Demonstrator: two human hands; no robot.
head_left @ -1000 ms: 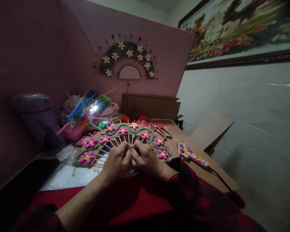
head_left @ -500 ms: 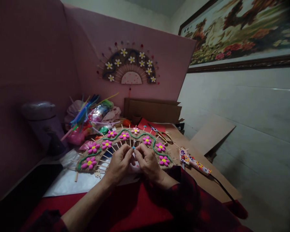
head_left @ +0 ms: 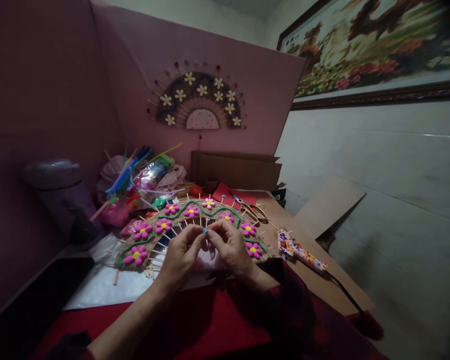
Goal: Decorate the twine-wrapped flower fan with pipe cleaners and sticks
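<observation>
A small blue lump, apparently soft clay (head_left: 205,231), is pinched between the fingertips of both hands. My left hand (head_left: 180,256) is closed on its left side, and my right hand (head_left: 233,250) grips it from the right. Just beyond and below them lies a fan-shaped twine craft (head_left: 180,215) with pink clay flowers, a wavy green strip and thin sticks. A blue bead-like tip (head_left: 223,196) tops one stick at its upper edge. My hands cover the middle of the fan.
Scissors (head_left: 255,212) with gold handles lie on red paper, and a flower-patterned glue gun (head_left: 298,252) with a black cord rests at right. Pipe cleaners and bags (head_left: 135,185) pile up behind left, beside a tumbler (head_left: 63,200). A finished fan (head_left: 202,120) hangs on the pink board.
Both hands keep pinching the blue lump, and their fingers have shifted slightly around it. The whole view has moved a little.
</observation>
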